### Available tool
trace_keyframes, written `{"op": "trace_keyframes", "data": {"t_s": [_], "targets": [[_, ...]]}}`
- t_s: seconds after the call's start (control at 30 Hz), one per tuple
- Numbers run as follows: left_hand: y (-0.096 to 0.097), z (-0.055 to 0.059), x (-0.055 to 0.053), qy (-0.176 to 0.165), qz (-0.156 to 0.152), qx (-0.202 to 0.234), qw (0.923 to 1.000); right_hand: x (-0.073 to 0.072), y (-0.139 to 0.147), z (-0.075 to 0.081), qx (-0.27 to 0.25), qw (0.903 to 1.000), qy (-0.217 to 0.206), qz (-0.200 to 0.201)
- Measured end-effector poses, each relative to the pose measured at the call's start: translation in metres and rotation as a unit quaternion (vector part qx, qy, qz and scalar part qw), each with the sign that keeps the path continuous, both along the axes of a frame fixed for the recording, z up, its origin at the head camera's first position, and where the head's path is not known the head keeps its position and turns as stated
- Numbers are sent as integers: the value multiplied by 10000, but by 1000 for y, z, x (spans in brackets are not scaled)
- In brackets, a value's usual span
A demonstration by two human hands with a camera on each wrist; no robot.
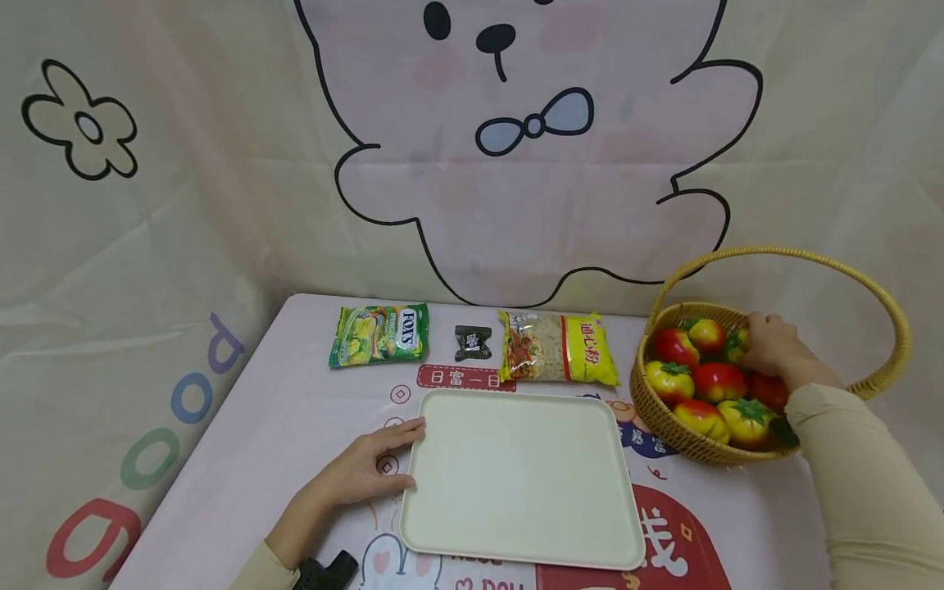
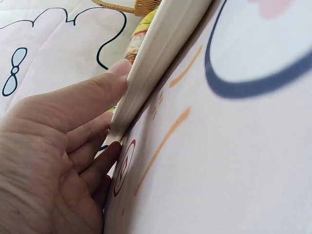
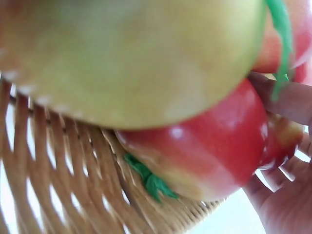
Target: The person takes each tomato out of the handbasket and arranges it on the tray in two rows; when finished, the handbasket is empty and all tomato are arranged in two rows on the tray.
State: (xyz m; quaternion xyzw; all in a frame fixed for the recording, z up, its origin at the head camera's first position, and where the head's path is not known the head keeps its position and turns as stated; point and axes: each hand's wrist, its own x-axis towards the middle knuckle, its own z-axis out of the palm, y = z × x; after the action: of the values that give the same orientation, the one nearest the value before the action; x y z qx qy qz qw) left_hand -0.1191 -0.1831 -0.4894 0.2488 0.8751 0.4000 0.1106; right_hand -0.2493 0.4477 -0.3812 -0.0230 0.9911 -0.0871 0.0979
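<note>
Green foil packet [image 1: 378, 334] at the table's far side reads "FOX'S", white panel, printed fruit. Yellow-ended bag [image 1: 560, 347] carries "通心粉", its clear window showing the filling; small black wrapper [image 1: 473, 342] sits between them, its lettering too small to read. Red label [image 1: 466, 378] printed on the tablecloth [image 1: 243, 451]: "日富一日".

Left hand [image 1: 365, 469] at the left edge of the tray [image 1: 524, 475], thumb and fingers spread wide, tips touching the rim. Right arm reaches out, beige sleeve [image 1: 863, 475]; right hand [image 1: 782, 352] dips inside the basket [image 1: 667, 422] at its right side, fingers among the fruits [image 1: 719, 383]. Cannot tell whether it grips one.

Tray: pale, smooth, rectangular, rounded corners, lying flat. Basket: woven, tan, tall arched handle [image 1: 774, 251], standing right of the tray. Fruits inside: glossy, rounded, red and yellow, some with green leafy tops.
</note>
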Motion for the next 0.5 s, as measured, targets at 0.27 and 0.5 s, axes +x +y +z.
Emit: {"op": "trace_keyframes", "data": {"t_s": [0.27,0.5], "targets": [[0,-2,0,-32,3,38,10000,7,-2,14,-174,9996,222,-95],[1,1,0,-63,40,42,10000,14,-7,28,-566,9976,344,-183]]}}
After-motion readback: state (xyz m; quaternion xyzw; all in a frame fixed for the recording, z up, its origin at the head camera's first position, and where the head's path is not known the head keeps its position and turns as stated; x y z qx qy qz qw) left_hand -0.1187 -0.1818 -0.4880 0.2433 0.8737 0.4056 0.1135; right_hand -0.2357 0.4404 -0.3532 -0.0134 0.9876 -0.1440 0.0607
